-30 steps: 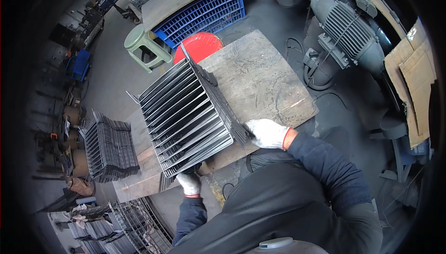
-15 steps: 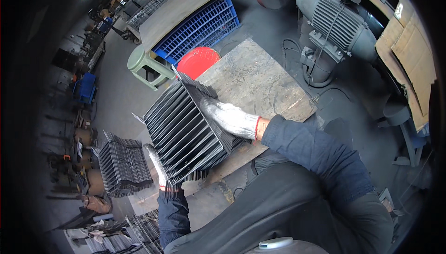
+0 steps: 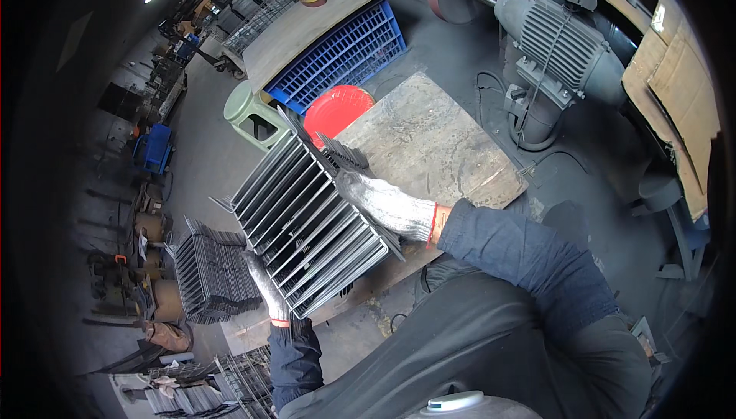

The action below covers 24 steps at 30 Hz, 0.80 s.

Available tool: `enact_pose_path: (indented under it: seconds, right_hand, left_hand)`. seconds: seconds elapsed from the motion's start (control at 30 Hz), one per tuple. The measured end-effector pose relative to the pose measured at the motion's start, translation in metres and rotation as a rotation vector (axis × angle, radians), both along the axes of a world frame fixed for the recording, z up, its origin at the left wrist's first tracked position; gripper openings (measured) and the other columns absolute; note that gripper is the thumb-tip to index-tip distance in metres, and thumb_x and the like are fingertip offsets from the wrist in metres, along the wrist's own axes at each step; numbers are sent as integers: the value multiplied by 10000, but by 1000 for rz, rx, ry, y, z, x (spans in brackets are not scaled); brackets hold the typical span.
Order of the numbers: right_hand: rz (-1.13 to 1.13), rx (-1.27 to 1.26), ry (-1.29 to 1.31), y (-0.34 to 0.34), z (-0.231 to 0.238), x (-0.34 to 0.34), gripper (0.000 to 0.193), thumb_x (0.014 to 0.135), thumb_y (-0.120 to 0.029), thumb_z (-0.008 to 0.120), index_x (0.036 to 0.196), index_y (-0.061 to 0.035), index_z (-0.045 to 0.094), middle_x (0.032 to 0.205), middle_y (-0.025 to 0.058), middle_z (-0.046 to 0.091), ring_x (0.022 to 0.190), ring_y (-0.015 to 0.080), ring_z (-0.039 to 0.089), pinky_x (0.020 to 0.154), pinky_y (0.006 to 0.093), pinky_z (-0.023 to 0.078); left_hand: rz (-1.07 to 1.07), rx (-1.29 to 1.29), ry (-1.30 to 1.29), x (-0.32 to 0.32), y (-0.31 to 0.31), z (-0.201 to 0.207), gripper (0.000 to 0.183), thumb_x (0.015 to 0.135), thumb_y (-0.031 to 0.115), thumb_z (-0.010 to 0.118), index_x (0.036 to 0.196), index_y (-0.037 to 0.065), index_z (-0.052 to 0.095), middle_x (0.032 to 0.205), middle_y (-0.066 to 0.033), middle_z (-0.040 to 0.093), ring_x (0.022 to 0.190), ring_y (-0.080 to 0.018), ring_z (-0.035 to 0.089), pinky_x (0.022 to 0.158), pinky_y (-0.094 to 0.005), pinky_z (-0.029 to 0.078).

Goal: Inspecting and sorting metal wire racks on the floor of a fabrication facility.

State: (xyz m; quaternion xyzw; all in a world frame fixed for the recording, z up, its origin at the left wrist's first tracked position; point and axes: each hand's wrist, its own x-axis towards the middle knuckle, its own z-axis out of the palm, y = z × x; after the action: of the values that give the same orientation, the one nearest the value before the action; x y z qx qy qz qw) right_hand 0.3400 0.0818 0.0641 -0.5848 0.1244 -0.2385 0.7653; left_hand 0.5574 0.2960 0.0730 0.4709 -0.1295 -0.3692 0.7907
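head view, items listed from your hands outward.

- left hand (image 3: 268,287): white-gloved, fingers nearly straight along the near left side of the stack.
- right hand (image 3: 391,206): white-gloved, laid against the stack's right side. between them your two hands hold the stack; whether the fingertips hook round any wires, you cannot tell.
- stack of wire racks (image 3: 310,220): one lot, dark metal, many bent frames nested in a row, lying directly between your hands and touching both. it is over the bench; whether its underside rests on the wood is hidden.
- handling, by judgement: likely heavy as a lot, each rack light, stiff and springy; not fragile, though thin wires may bend. smooth metal may slip against glove cloth, and loose frames may fan or slide apart. best hold: both outer sides, low, pressing inward evenly; keep clear of the projecting wire ends.
- bench (image 3: 437,135): worn wood, bare part beyond your right hand.
- second stack (image 3: 218,273): similar frames, just left of your left hand.
- red round seat (image 3: 337,112): beyond the bench's far edge.
- pale green stool (image 3: 249,108): left of the red seat.
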Motion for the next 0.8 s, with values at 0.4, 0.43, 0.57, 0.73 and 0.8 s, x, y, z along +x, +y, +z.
enact_pose_path:
  seconds: [0.4,0.43,0.57,0.73,0.8]
  right_hand:
    - [-28,220,-232,-15,69,-84,893,985,-173,788,1686,23,271,1497,149,589,1305,188,596,1126,348,501]
    - [-46,223,-255,-16,72,-95,891,977,-153,793,1682,18,276,1496,152,590,1295,191,604,1126,353,504]
    - [-283,-23,-190,-37,44,-148,888,933,-64,830,1652,16,315,1463,158,616,1255,216,636,1095,375,541]
    - [-474,-452,122,-72,15,-217,989,883,-213,938,1655,-29,347,1481,173,621,1352,261,607,1126,424,539]
    - [-317,-17,-106,-102,-29,-228,755,996,-298,812,1601,8,479,1573,138,585,1432,314,574,1192,442,482]
  left_hand:
    - [-154,74,-382,-33,-36,88,502,1024,175,652,1478,-15,550,1164,-69,714,1036,-178,705,977,-348,604]
    - [-184,137,-516,-16,-41,82,658,1028,116,611,1634,-6,386,1188,-78,692,1041,-157,690,975,-310,588]
    - [-582,6,-622,-65,-133,129,993,910,-4,731,1739,69,188,1534,-148,560,1146,-175,666,1005,-306,569]
    - [-590,-326,-1819,-69,-210,125,968,963,31,749,1745,103,182,1558,-158,553,1450,-301,530,1212,-474,465]
    - [-754,-482,-1308,-69,-236,86,765,1052,282,727,1673,57,341,1503,-169,597,1386,-263,581,1182,-453,493]
